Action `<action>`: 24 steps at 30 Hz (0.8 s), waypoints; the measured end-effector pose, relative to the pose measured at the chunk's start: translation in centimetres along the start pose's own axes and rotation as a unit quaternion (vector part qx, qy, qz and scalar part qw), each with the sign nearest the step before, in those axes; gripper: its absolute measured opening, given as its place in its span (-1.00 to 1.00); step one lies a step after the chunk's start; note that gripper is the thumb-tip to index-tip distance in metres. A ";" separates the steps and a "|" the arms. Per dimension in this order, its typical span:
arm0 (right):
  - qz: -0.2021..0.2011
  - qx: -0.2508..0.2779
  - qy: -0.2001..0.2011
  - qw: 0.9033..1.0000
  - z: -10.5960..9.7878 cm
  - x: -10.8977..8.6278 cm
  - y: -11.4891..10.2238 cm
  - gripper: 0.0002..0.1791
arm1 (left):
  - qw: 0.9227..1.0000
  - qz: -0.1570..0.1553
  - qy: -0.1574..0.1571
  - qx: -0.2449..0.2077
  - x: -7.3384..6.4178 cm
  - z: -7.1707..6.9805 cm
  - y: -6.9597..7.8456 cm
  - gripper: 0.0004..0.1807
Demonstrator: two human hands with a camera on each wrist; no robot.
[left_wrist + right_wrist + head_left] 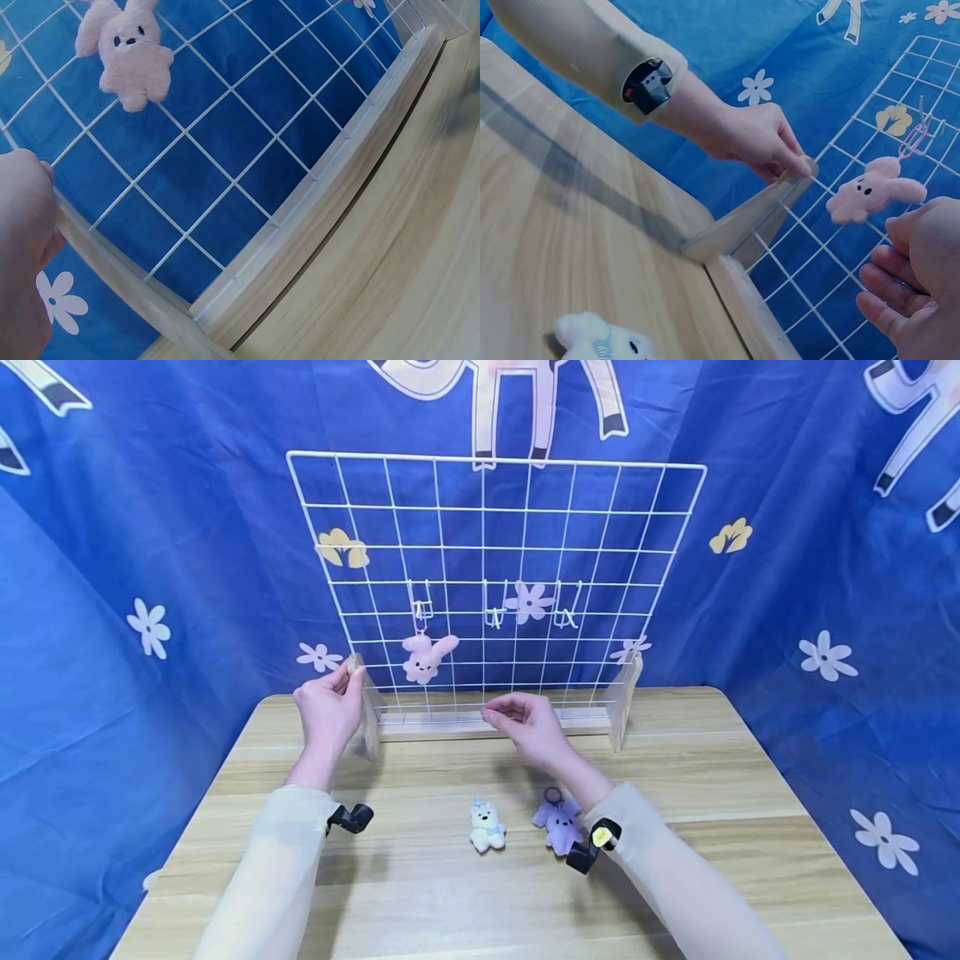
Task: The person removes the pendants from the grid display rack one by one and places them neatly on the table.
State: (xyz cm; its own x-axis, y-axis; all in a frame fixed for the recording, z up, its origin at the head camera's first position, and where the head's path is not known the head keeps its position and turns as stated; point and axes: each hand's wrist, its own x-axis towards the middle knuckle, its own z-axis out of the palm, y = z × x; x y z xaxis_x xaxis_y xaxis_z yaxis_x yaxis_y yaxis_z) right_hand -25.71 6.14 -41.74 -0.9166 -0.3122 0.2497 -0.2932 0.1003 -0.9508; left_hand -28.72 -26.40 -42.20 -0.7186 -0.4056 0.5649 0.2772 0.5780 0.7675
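Note:
My left hand (327,710) pinches the top of the wooden side support (370,714) at the left end of a white wire grid rack (495,510). A pink plush bunny keychain (422,660) hangs from the left hook on the grid, close to that hand. In front of the grid's lower middle is my right hand (528,725), its fingers loosely bent and holding nothing. The right wrist view shows this right hand (919,281) beside the hanging bunny (870,189), apart from it. A white plush keychain (487,828) and a purple plush keychain (558,827) lie on the table.
Two more hooks, a middle one (494,617) and a right one (566,617), hang on the grid with nothing on them. The wooden table (420,902) meets a blue patterned curtain (225,568) behind and at both sides.

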 end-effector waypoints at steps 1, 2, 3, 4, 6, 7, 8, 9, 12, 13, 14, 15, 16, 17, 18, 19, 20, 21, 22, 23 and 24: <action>-0.003 0.001 0.001 1.000 0.0 0.1 -0.2 -0.81 | 1.000 -0.001 -0.001 -0.001 0.0 0.0 0.0 -0.69; -0.007 -0.001 0.002 1.000 -0.1 0.2 -0.3 -0.82 | 1.000 -0.002 -0.001 -0.002 0.0 0.0 0.0 -0.69; -0.012 -0.003 0.003 1.000 -0.1 0.3 -0.4 -0.82 | 1.000 -0.002 -0.002 -0.002 0.0 0.0 0.1 -0.69; -0.017 -0.004 0.004 1.000 -0.1 0.5 -0.6 -0.83 | 1.000 -0.003 -0.002 0.000 0.0 0.0 0.1 -0.69; -0.026 -0.004 0.007 1.000 -0.1 0.7 -0.9 -0.84 | 1.000 -0.006 -0.004 0.001 0.0 0.0 0.1 -0.68; -0.030 -0.005 0.009 1.000 -0.1 0.8 -1.2 -0.84 | 1.000 -0.007 -0.004 0.001 0.0 0.0 0.2 -0.68; -0.033 -0.004 0.011 0.999 -0.1 1.0 -1.3 -0.84 | 1.000 -0.007 -0.004 0.001 0.0 0.0 0.2 -0.68; -0.036 -0.001 0.013 0.999 -0.1 1.1 -1.5 -0.84 | 1.000 -0.007 -0.004 0.002 0.0 0.0 0.2 -0.68; -0.040 0.010 0.021 0.999 0.0 1.6 -2.1 -0.82 | 1.000 -0.005 -0.002 0.001 0.0 -0.1 0.2 -0.69; -0.041 0.013 0.024 0.999 0.0 1.8 -2.3 -0.82 | 1.000 -0.004 -0.001 0.000 0.0 -0.1 0.2 -0.69; -0.042 0.018 0.027 0.999 0.0 2.0 -2.4 -0.81 | 1.000 -0.003 -0.001 0.000 0.0 -0.1 0.2 -0.69; -0.043 0.021 0.029 0.998 0.0 2.1 -2.5 -0.81 | 1.000 -0.003 -0.001 0.000 0.0 -0.1 0.2 -0.69; -0.045 0.022 0.032 0.998 0.0 2.3 -2.6 -0.81 | 1.000 -0.003 -0.001 0.000 0.0 -0.1 0.2 -0.69; -0.046 0.023 0.034 0.998 0.0 2.4 -2.7 -0.81 | 1.000 -0.003 -0.002 0.000 0.0 -0.1 0.2 -0.69; -0.047 0.023 0.037 0.998 0.0 2.6 -2.8 -0.81 | 1.000 -0.005 -0.003 0.000 0.0 -0.1 0.2 -0.69; -0.049 0.023 0.039 0.998 0.0 2.7 -2.8 -0.81 | 1.000 -0.006 -0.004 -0.001 0.0 -0.1 0.2 -0.68; -0.051 0.023 0.041 0.998 -0.1 2.8 -2.9 -0.82 | 1.000 -0.008 -0.005 -0.003 -0.1 -0.1 0.2 -0.68; -0.053 0.022 0.042 0.997 -0.1 2.9 -2.9 -0.82 | 1.000 -0.009 -0.005 -0.006 -0.1 -0.1 0.3 -0.68; -0.056 0.020 0.044 0.997 -0.1 3.0 -3.0 -0.83 | 1.000 -0.009 -0.005 -0.008 -0.1 -0.1 0.3 -0.68; -0.058 0.019 0.044 0.997 -0.1 3.1 -3.0 -0.83 | 1.000 -0.009 -0.005 -0.009 -0.1 -0.1 0.3 -0.68; -0.061 0.020 0.044 0.997 -0.1 3.2 -3.0 -0.83 | 1.000 -0.009 -0.005 -0.010 -0.1 -0.1 0.3 -0.69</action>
State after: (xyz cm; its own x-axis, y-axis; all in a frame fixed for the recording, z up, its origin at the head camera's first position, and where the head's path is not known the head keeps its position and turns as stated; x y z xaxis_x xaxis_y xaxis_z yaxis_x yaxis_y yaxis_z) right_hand -27.83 4.93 -38.03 -0.8958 -0.2348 0.3773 -0.3941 0.0275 -0.9186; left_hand -28.51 -26.23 -41.97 -0.7295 -0.4088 0.5484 0.2775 0.5559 0.7836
